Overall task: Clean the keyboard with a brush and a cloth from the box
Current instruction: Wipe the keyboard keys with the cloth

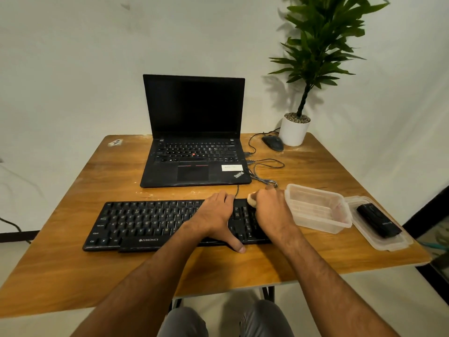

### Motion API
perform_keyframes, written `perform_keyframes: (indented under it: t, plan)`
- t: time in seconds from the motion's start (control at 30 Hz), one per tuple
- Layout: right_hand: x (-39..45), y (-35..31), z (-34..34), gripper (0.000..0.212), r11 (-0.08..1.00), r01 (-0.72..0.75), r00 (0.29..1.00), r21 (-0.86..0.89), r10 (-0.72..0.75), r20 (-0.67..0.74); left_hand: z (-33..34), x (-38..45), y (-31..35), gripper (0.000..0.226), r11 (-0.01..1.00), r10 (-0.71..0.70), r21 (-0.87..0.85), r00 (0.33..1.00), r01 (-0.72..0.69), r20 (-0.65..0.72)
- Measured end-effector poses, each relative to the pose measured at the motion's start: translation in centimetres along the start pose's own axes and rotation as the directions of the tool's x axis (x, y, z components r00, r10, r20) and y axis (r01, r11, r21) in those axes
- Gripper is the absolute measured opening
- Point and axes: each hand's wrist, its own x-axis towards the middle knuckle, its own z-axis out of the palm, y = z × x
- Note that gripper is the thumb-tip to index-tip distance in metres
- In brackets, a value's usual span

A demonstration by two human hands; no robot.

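Note:
A black keyboard [145,224] lies across the wooden table in front of me. My left hand [217,217] rests on its right half, fingers spread flat over the keys and thumb hooked at the front edge. My right hand [269,210] is curled round a small pale cloth [252,200] and holds it against the keys at the keyboard's far right end. Only a little of the cloth shows past my fingers. A clear plastic box [315,210] stands open just right of the keyboard. No brush shows plainly.
An open black laptop [194,132] stands behind the keyboard, with cables [264,171] trailing to its right. A mouse [273,143] and a potted plant [295,128] sit at the back right. The box lid [393,242] lies right of the box with a black object [377,220] on it.

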Motion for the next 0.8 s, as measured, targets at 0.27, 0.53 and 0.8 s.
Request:
perform_keyframes:
  t: [0.27, 0.53, 0.8]
  plan:
    - [0.1, 0.3, -0.7, 0.013, 0.996, -0.084, 0.996, 0.033, 0.085, -0.033, 0.0, 0.1, 0.0, 0.136, 1.000, -0.006, 0.007, 1.000, 0.006, -0.003]
    - [0.3, 2.2, -1.7, 0.009, 0.986, -0.161, 0.987, 0.054, 0.159, 0.031, 0.0, 0.2, 0.0, 0.138, 1.000, -0.011, -0.003, 1.000, 0.011, 0.007]
    - [0.6, 1.0, -0.8, 0.017, 0.991, -0.108, 0.993, 0.082, 0.104, 0.053, 0.3, 0.2, 0.0, 0.139, 1.000, -0.011, 0.001, 1.000, 0.011, 0.000]
